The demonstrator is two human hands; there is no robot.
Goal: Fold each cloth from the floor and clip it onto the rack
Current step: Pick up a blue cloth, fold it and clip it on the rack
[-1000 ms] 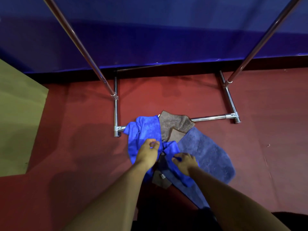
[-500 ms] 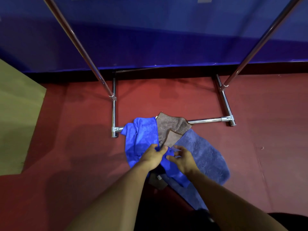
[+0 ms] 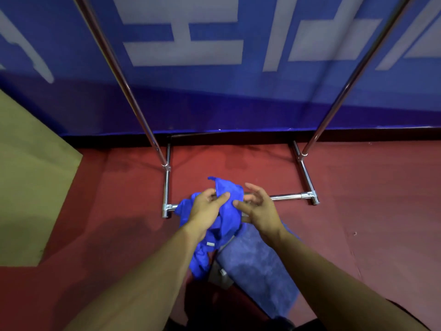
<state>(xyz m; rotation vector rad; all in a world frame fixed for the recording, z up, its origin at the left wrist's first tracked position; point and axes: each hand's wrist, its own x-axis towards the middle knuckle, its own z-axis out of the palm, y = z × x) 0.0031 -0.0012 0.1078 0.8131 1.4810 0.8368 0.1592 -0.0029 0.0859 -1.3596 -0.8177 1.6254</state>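
- The left hand (image 3: 207, 212) grips the bright blue microfibre cloth (image 3: 225, 216), thumb and fingers pinching a bunched fold near its top edge.
- The right hand (image 3: 259, 209) is beside it with fingers spread and loosely bent; its forefinger tip touches the same cloth, but no grip shows there.
- That cloth is lifted between the two hands, crumpled, its upper corner poking up above the knuckles and its lower part trailing down under the left wrist, a small white label showing.
- Below the right forearm a dusty-blue terry towel (image 3: 260, 266) lies spread on the red floor (image 3: 370, 211).
- Just past the hands the chrome tube clothes rack (image 3: 286, 197) stands on the floor; its front base bar runs behind the lifted cloth, and two uprights rise left and right.
- Behind the rack hangs a blue banner with pale lettering (image 3: 214, 91).
- At the far left sits a tan flat board (image 3: 31, 187).
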